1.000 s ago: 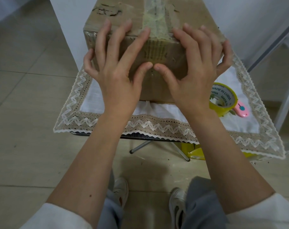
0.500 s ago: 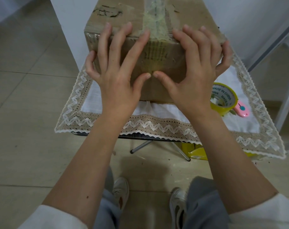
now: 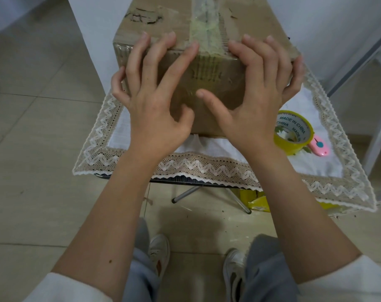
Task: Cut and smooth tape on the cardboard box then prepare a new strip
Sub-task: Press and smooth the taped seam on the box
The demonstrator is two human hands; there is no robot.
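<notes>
The floor (image 3: 32, 149) of pale tiles is filling most of the view, and a small folding table (image 3: 185, 180) is standing on it, draped with a white cloth (image 3: 207, 168) that is showing a lace zigzag border. The cardboard box (image 3: 217, 101) is sitting toward the back of the cloth, its near face turned to the person, with a band of yellowish tape (image 3: 203, 27) running along the top and folding down over the near edge onto that face.

Both arms are reaching forward from white sleeves. The left hand (image 3: 154, 105) is lying spread and flat against the near face of the box, gripping nothing; its fingertips (image 3: 192, 45) are hooking over the top edge just left of the tape, and its thumb is bending in low on the face. The right hand (image 3: 257, 101) is likewise splayed, clasping nothing, its fingers resting over the top edge just right of the tape, its little finger wrapping the right corner, and its thumb pressing against the middle of the near face.

To the right of the box, a yellow tape roll (image 3: 293, 132) is lying on the cloth, and a small pink cutter (image 3: 320, 147) is lying just beside it.
</notes>
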